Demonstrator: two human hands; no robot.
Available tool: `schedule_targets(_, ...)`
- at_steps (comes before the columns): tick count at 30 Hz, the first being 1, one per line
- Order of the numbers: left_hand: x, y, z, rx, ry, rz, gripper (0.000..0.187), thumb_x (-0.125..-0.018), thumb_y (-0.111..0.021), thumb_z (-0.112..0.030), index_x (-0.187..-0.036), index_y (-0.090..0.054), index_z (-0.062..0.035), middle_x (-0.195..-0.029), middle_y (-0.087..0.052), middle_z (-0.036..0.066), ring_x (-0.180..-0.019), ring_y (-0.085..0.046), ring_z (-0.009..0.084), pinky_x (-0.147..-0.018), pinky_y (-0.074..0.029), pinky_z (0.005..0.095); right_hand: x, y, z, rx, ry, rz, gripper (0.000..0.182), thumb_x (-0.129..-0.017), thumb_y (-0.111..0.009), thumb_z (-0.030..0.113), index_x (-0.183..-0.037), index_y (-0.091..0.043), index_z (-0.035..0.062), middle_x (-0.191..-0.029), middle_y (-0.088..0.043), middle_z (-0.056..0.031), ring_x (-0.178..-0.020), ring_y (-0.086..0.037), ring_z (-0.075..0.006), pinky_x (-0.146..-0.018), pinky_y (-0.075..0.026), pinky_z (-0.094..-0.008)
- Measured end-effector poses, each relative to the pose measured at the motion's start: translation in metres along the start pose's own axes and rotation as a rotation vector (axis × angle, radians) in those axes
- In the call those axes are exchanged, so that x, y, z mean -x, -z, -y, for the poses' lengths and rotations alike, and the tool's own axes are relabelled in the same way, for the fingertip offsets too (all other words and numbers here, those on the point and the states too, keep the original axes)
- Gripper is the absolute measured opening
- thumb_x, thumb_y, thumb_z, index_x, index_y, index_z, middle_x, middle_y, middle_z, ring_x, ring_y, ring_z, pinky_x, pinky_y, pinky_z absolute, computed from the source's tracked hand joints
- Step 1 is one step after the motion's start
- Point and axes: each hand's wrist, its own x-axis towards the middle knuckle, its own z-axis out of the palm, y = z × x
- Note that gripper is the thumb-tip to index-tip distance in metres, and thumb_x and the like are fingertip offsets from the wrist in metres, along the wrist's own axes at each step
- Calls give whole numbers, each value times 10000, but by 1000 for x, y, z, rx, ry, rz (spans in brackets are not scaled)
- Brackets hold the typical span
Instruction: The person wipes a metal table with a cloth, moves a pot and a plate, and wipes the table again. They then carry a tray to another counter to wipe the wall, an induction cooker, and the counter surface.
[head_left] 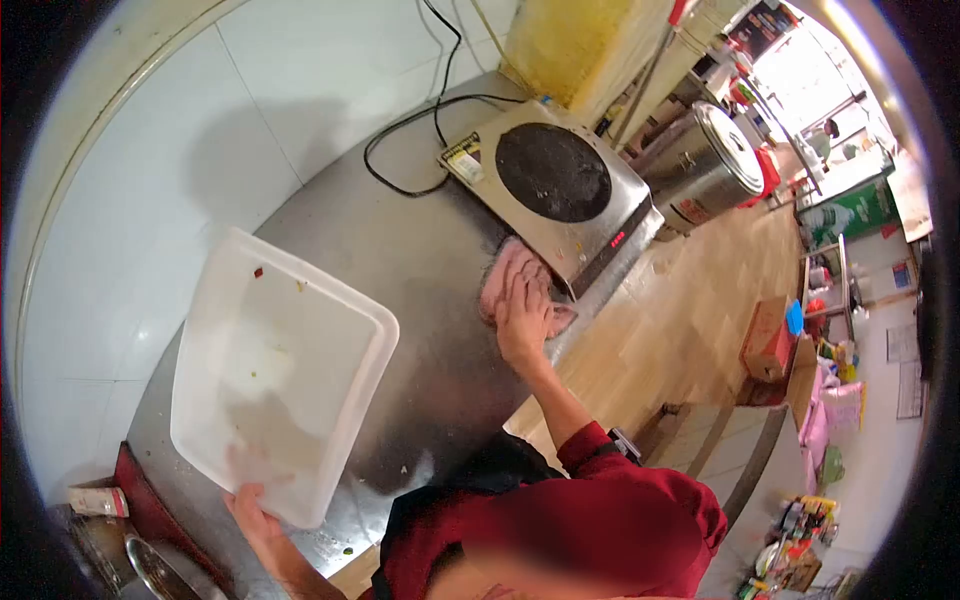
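Note:
My right hand (522, 322) presses a pink cloth (512, 272) flat on the steel counter (430, 370), beside the front edge of an induction cooker (560, 190) with a round black plate. Its fingers lie spread over the cloth. At the lower left, my left hand (255, 515) grips the near edge of a white plastic tray (290, 370), fingers partly hidden behind it. The tray is tilted and has a few small food bits in it.
A black cable (368, 160) runs behind the cooker by the tiled wall. A large steel pot (700, 165) stands past the cooker. Metal bowls (165, 570) are at the lower left. A cardboard box (768, 340) sits across the floor.

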Motion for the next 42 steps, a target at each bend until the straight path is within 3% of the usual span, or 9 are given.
schedule_targets(8,55,-42,-98,492,296,-57,748,-602,-453,-12,-1341,-361,55,-1232,-492,232,-1091,-538,336,-744,-568,456,-76,-98,37,86,-31,134,615,-842,-518,253,-1336,-313,-48,-1357,-336,-232,-1290,-264,-424,-1067,-201,-498)
schedule_targets(15,48,-26,-80,587,323,88,785,-603,-492,-28,-1373,-344,5,-1286,-474,230,-1128,-518,333,-820,-538,445,-135,-157,98,-80,181,-39,552,-783,-536,231,-1253,-431,-39,-1254,-438,-195,-1179,-388,-389,-989,-293,-482)
schedule_targets(24,14,-30,-76,446,385,-131,701,-606,-468,7,-1296,-354,42,-1228,-482,205,-1064,-536,330,-793,-546,447,-24,-65,129,-486,621,298,422,-771,-580,161,-1171,-546,31,-1075,-556,-156,-988,-527,-294,-827,-410,-433)
schedule_targets(26,13,-36,-83,499,351,-97,703,-606,-466,7,-1299,-353,47,-1230,-481,208,-1068,-535,337,-787,-550,449,-46,-25,127,-1109,65,693,172,-834,-529,82,-949,-651,44,-839,-630,-111,-774,-580,-177,-704,-464,-309)
schedule_targets(28,12,-37,-75,558,319,-95,711,-608,-461,8,-1309,-351,52,-1231,-481,213,-1071,-534,341,-775,-555,454,-80,-25,120,-1243,-118,611,192,-864,-482,32,-899,-671,34,-696,-620,-64,-616,-549,-126,-591,-463,-257)
schedule_targets(32,9,-43,-59,582,284,-87,753,-590,-439,3,-1335,-347,52,-1232,-477,227,-1068,-534,349,-721,-576,467,-208,-13,114,-1133,-72,630,214,-867,-479,96,-990,-634,13,-734,-589,-41,-573,-560,-112,-514,-467,-246)
schedule_targets(37,12,-69,-75,639,250,-149,784,-564,-441,-3,-1338,-337,63,-1236,-482,242,-1068,-538,352,-692,-586,457,-339,-94,99,-678,316,152,209,-850,-517,141,-968,-599,-11,-792,-640,-106,-659,-641,-224,-573,-521,-322)
schedule_targets(41,20,-82,-91,624,329,-197,805,-557,-451,-5,-1349,-324,53,-1250,-484,239,-1073,-538,341,-671,-589,445,-334,-161,78,-257,177,708,279,-761,-586,164,-996,-600,16,-970,-630,-191,-908,-608,-342,-791,-500,-414)
schedule_targets(42,20,-85,-93,671,323,-200,812,-555,-454,-8,-1354,-322,44,-1252,-486,234,-1078,-536,333,-665,-590,441,-313,-194,81,-128,328,314,276,-736,-581,130,-988,-602,20,-1008,-608,-202,-945,-587,-356,-822,-481,-435)
